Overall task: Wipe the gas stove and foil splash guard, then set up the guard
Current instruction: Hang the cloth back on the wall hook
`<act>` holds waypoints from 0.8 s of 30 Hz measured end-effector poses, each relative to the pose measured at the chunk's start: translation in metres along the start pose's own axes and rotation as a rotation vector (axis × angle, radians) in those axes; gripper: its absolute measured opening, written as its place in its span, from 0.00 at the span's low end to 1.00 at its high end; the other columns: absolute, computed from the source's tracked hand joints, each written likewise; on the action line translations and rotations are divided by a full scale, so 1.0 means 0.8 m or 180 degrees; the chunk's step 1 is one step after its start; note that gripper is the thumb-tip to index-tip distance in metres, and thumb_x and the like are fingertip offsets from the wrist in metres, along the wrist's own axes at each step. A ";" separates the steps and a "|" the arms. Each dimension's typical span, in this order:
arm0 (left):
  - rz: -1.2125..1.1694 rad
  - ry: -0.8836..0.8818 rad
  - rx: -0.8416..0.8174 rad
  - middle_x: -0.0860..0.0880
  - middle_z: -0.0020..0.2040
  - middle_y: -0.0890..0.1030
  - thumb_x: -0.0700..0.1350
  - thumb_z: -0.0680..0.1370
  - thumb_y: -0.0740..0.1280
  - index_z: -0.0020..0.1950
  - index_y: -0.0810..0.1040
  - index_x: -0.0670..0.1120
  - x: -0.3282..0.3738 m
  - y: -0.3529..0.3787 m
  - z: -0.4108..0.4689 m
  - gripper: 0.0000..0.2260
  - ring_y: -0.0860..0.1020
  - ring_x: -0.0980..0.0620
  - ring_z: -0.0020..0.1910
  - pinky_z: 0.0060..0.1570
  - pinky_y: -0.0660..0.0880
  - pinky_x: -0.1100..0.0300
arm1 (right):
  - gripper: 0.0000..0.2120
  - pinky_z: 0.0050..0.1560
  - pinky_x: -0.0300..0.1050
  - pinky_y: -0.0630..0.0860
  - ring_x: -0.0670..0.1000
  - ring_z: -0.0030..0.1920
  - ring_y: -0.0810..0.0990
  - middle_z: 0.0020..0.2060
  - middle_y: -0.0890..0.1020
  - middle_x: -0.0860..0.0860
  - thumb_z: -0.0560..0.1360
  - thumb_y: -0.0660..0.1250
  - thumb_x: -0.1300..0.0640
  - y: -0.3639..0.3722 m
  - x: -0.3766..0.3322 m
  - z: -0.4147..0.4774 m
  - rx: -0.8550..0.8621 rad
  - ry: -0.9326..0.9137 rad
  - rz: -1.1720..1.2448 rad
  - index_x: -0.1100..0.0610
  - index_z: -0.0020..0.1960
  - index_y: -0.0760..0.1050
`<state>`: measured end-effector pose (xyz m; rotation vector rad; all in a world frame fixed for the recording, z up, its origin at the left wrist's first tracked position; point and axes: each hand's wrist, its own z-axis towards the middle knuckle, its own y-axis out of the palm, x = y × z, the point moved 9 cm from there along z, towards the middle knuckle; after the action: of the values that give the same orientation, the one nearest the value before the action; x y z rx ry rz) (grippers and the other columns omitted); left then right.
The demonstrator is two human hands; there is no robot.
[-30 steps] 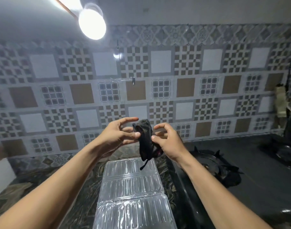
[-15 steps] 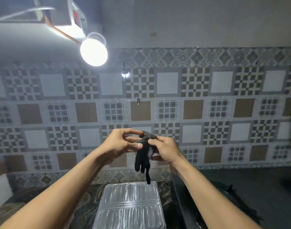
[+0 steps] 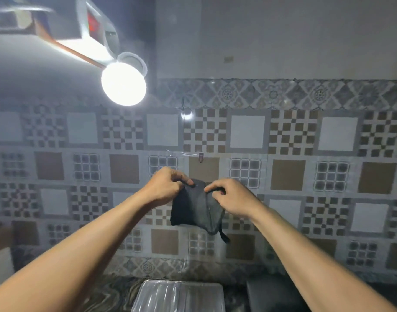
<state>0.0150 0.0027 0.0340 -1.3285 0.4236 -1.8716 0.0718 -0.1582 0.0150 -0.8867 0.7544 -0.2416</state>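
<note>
Bulb (image 3: 123, 84) glaring upper left of frame. My left hand (image 3: 163, 188) is pinched closed on the top left corner of the dark cloth (image 3: 194, 207), centre frame, in front of the tiled wall (image 3: 290, 154). My right hand (image 3: 232, 197) is pinched closed on its top right edge. Cloth hangs flat between them, long axis roughly vertical, a thin strap dangling off the lower right corner. Foil guard (image 3: 178, 296) lies flat at bottom centre, ribs running away from me. Stove (image 3: 269, 293) edge just right of it, mostly cropped.
</note>
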 end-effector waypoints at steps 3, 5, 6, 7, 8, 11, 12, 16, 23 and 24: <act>0.0245 0.0115 0.0058 0.51 0.57 0.83 0.37 0.77 0.68 0.54 0.85 0.51 0.006 -0.004 0.030 0.12 0.78 0.53 0.57 0.62 0.75 0.53 | 0.16 0.48 0.37 0.66 0.45 0.51 0.74 0.50 0.75 0.44 0.78 0.66 0.53 -0.010 0.009 0.034 0.0165 -0.0182 -0.0294 0.48 0.65 0.77; 0.0390 0.0256 0.0148 0.50 0.57 0.83 0.38 0.74 0.73 0.58 0.84 0.48 0.010 -0.006 0.053 0.13 0.79 0.54 0.55 0.62 0.76 0.53 | 0.19 0.45 0.35 0.65 0.44 0.48 0.71 0.44 0.69 0.40 0.77 0.68 0.53 -0.018 0.012 0.058 0.0328 -0.0323 -0.0409 0.48 0.68 0.75; 0.0452 0.0293 0.0175 0.50 0.57 0.82 0.38 0.73 0.75 0.59 0.83 0.47 0.011 -0.007 0.064 0.15 0.79 0.53 0.54 0.61 0.77 0.55 | 0.20 0.46 0.35 0.66 0.43 0.48 0.70 0.43 0.68 0.39 0.77 0.69 0.54 -0.021 0.016 0.071 0.0404 -0.0377 -0.0454 0.48 0.69 0.74; 0.0578 0.0365 0.0230 0.50 0.57 0.81 0.38 0.72 0.76 0.60 0.83 0.46 0.011 -0.007 0.077 0.17 0.78 0.53 0.55 0.59 0.77 0.56 | 0.21 0.49 0.35 0.68 0.44 0.49 0.70 0.44 0.68 0.40 0.77 0.69 0.55 -0.025 0.020 0.084 0.0484 -0.0417 -0.0495 0.49 0.69 0.73; 0.0741 0.0468 0.0332 0.50 0.57 0.79 0.38 0.72 0.76 0.60 0.83 0.47 0.011 -0.009 0.090 0.17 0.78 0.52 0.56 0.57 0.77 0.58 | 0.22 0.53 0.36 0.70 0.44 0.51 0.71 0.46 0.69 0.42 0.77 0.69 0.57 -0.029 0.023 0.096 0.0580 -0.0443 -0.0540 0.49 0.70 0.73; 0.1183 0.0757 0.0731 0.52 0.56 0.75 0.37 0.73 0.74 0.59 0.82 0.49 0.010 -0.016 0.127 0.16 0.75 0.53 0.56 0.50 0.73 0.66 | 0.23 0.56 0.41 0.72 0.49 0.55 0.74 0.54 0.70 0.46 0.78 0.67 0.61 -0.043 0.030 0.130 0.0973 -0.0573 -0.0693 0.51 0.71 0.72; 0.1254 0.0760 0.0799 0.52 0.55 0.74 0.37 0.73 0.73 0.59 0.81 0.50 0.004 -0.016 0.144 0.16 0.74 0.54 0.55 0.50 0.72 0.66 | 0.22 0.57 0.44 0.75 0.52 0.55 0.75 0.57 0.71 0.48 0.78 0.66 0.62 -0.046 0.032 0.143 0.1068 -0.0615 -0.0805 0.51 0.71 0.72; 0.1128 0.0736 0.0825 0.48 0.53 0.80 0.51 0.74 0.67 0.44 0.77 0.62 -0.027 -0.005 0.188 0.04 0.78 0.38 0.57 0.57 0.77 0.38 | 0.15 0.46 0.53 0.77 0.56 0.51 0.77 0.55 0.73 0.50 0.79 0.61 0.53 -0.031 0.058 0.185 0.0954 -0.0523 -0.1131 0.46 0.65 0.70; 0.1294 0.0690 0.0550 0.39 0.56 0.78 0.46 0.75 0.65 0.47 0.81 0.62 -0.062 0.049 0.171 0.11 0.75 0.41 0.52 0.57 0.72 0.42 | 0.25 0.54 0.57 0.78 0.58 0.61 0.73 0.67 0.67 0.52 0.79 0.64 0.57 0.025 0.099 0.170 0.0897 -0.0521 -0.1252 0.46 0.74 0.65; 0.1200 0.0487 0.0457 0.40 0.59 0.77 0.41 0.76 0.66 0.55 0.82 0.58 -0.069 0.054 0.171 0.14 0.75 0.40 0.54 0.55 0.71 0.51 | 0.25 0.56 0.57 0.77 0.58 0.62 0.72 0.68 0.66 0.52 0.79 0.64 0.56 0.025 0.101 0.168 0.0891 -0.0476 -0.1161 0.45 0.74 0.65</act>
<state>0.1639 0.0395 0.0249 -0.9391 0.5646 -1.6557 0.2199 -0.1026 0.0135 -0.7604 0.4028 -0.5827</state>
